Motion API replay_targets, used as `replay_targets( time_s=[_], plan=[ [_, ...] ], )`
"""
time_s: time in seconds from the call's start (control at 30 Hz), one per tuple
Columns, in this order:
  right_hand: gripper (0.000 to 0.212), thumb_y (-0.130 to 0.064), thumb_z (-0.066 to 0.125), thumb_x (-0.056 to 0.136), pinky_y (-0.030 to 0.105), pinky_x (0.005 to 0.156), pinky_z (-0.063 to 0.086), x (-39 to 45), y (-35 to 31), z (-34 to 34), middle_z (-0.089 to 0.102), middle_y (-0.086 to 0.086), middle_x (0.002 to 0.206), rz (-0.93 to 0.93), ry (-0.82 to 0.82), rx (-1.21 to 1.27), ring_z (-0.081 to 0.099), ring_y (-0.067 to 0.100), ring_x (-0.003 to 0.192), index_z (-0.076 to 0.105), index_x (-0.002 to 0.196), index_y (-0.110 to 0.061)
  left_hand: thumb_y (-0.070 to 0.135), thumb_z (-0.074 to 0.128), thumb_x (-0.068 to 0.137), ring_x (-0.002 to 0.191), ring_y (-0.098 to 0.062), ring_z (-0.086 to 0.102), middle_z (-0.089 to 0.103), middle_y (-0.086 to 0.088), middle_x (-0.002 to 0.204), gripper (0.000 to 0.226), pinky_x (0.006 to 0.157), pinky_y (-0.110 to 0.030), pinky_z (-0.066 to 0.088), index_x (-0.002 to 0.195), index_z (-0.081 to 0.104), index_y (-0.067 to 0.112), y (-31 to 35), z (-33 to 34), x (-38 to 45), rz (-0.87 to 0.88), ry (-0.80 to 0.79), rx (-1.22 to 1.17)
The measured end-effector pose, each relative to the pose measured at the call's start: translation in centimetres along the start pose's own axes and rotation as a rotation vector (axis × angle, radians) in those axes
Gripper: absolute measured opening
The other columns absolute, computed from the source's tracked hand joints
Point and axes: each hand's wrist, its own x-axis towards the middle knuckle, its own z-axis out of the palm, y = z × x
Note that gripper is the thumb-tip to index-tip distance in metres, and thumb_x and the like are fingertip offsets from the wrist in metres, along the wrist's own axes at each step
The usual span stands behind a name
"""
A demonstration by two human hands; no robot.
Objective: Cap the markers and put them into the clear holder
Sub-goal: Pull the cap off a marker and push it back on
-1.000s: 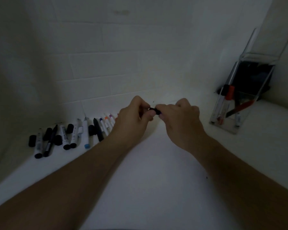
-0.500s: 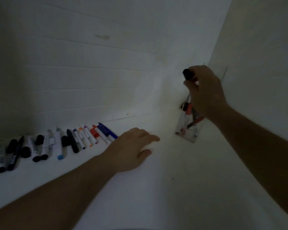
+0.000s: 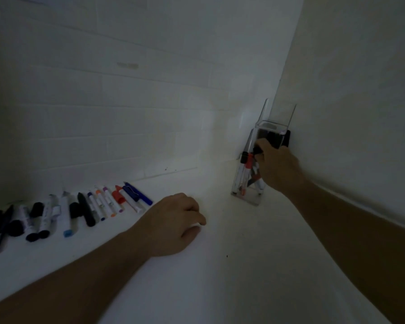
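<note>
The right hand (image 3: 276, 164) pinches a black-capped marker (image 3: 257, 150) held roughly upright at the front of the clear holder (image 3: 246, 195) in the wall corner, whose mouth lies just above and behind. The left hand (image 3: 173, 220) rests loosely curled and empty on the table (image 3: 220, 277), nearer the row of markers (image 3: 80, 211) to its left.

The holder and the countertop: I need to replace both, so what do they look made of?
The holder looks like clear, glossy acrylic or similar plastic: markers show through its walls, edges catch light. The countertop is a white, smooth, matte surface; laminate or stone, I cannot tell.
</note>
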Motion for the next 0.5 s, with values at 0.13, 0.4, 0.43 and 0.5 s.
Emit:
replay_targets(
  time_s=[0.13, 0.4, 0.43, 0.5],
  plan=[
    [0.031, -0.034, 0.036, 0.105, 0.037, 0.073, 0.045, -0.8, 0.0, -0.3, 0.049, 0.002, 0.093, -0.013, -0.069, -0.039, 0.040, 0.020, 0.083, 0.056, 0.127, -0.025, 0.035, 0.056, 0.094, 0.093, -0.010, 0.055, 0.063, 0.007, 0.104, 0.022, 0.080, -0.029, 0.047, 0.108, 0.073, 0.030, 0.0, -0.1, 0.0, 0.000, 0.001, -0.015],
    [0.044, -0.019, 0.044, 0.101, 0.039, 0.080, 0.037, -1.6, -0.6, -0.3, 0.060, 0.014, 0.118, 0.045, 0.064, 0.086, 0.048, 0.032, 0.104, 0.046, 0.145, -0.021, 0.030, 0.063, 0.090, 0.092, -0.012, 0.058, 0.067, 0.005, 0.101, 0.019, 0.080, -0.030, 0.049, 0.104, 0.075, 0.027, -0.3, -0.4, 0.0, 0.001, 0.032, -0.051],
    [0.044, -0.017, 0.047, 0.098, 0.041, 0.081, 0.040, -1.7, -1.1, 0.0, 0.061, 0.013, 0.118, 0.015, 0.154, 0.086, 0.050, 0.034, 0.104, 0.050, 0.141, -0.019, 0.030, 0.063, 0.089, 0.092, -0.012, 0.058, 0.067, 0.005, 0.101, 0.019, 0.082, -0.030, 0.049, 0.104, 0.075, 0.027, -0.5, -0.7, 0.0, -0.014, 0.046, -0.062],
    [0.042, -0.016, 0.048, 0.090, 0.044, 0.079, 0.046, -2.0, -2.5, 0.9, 0.063, 0.011, 0.113, -0.103, 0.273, 0.152, 0.053, 0.035, 0.099, 0.060, 0.130, -0.018, 0.030, 0.060, 0.089, 0.092, -0.013, 0.060, 0.068, 0.004, 0.100, 0.021, 0.083, -0.029, 0.048, 0.103, 0.076, 0.026, -1.0, -1.3, 0.0, -0.048, 0.072, -0.083]
  ],
)
